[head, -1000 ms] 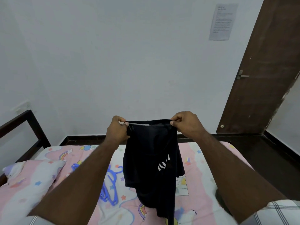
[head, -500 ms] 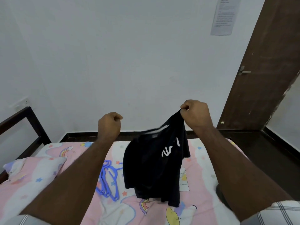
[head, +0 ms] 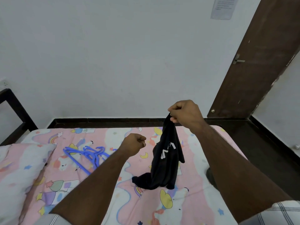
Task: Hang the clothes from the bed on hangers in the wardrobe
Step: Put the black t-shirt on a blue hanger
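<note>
A black garment (head: 165,159) with white lettering hangs from my right hand (head: 185,113), which pinches its top edge above the bed; its lower end touches the sheet. My left hand (head: 134,146) hovers over the bed (head: 113,200) to the left of the garment, fingers curled and holding nothing. Several blue plastic hangers (head: 87,155) lie in a pile on the pink cartoon-print sheet, left of my left hand. No wardrobe is in view.
A pink pillow (head: 19,169) lies at the bed's left end, by the dark bed frame (head: 14,109). A white wall stands behind the bed. A brown door (head: 259,62) stands at the right, with dark floor beside the bed. A dark object (head: 210,174) peeks out behind my right forearm.
My left hand has let go of the garment and dropped lower toward the bed. The garment now hangs from my right hand alone, bunched and touching the sheet.
</note>
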`<action>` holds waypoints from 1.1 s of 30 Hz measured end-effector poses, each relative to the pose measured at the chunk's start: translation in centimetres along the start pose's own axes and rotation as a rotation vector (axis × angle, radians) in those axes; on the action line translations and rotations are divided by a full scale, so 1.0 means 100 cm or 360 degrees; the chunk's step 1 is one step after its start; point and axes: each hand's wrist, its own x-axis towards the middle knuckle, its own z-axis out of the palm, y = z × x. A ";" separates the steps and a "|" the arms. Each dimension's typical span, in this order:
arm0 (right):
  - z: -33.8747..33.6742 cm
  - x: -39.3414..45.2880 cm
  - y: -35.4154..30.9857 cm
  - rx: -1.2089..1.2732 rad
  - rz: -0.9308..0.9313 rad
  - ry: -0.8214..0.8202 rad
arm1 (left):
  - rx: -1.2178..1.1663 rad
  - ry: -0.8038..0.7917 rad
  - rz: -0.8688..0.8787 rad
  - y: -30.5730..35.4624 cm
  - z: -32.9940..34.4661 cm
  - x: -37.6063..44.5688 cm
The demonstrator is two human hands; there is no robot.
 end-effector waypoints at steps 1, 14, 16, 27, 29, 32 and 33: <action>-0.001 0.000 0.000 -0.0005 0.0009 -0.0031 | 0.0038 -0.0016 0.0009 -0.003 0.002 0.001; -0.002 -0.020 -0.017 -0.0230 -0.0073 -0.0086 | 0.0270 -0.0167 0.0020 -0.025 0.014 0.026; 0.000 -0.021 -0.018 -0.0295 -0.0094 -0.0091 | 0.0291 -0.0198 0.0019 -0.027 0.018 0.029; 0.013 -0.021 -0.018 -0.0346 -0.0216 -0.0049 | 0.0263 -0.0238 -0.0009 -0.031 0.046 0.037; 0.009 -0.020 -0.020 -0.0294 -0.0203 -0.0044 | 0.0194 -0.0222 -0.0059 -0.034 0.047 0.042; 0.001 -0.014 -0.019 -0.0192 -0.0124 -0.0025 | 0.0002 -0.0129 -0.0055 -0.032 0.039 0.044; -0.002 -0.013 -0.017 -0.0174 -0.0091 -0.0003 | -0.0096 -0.0089 -0.0054 -0.030 0.033 0.043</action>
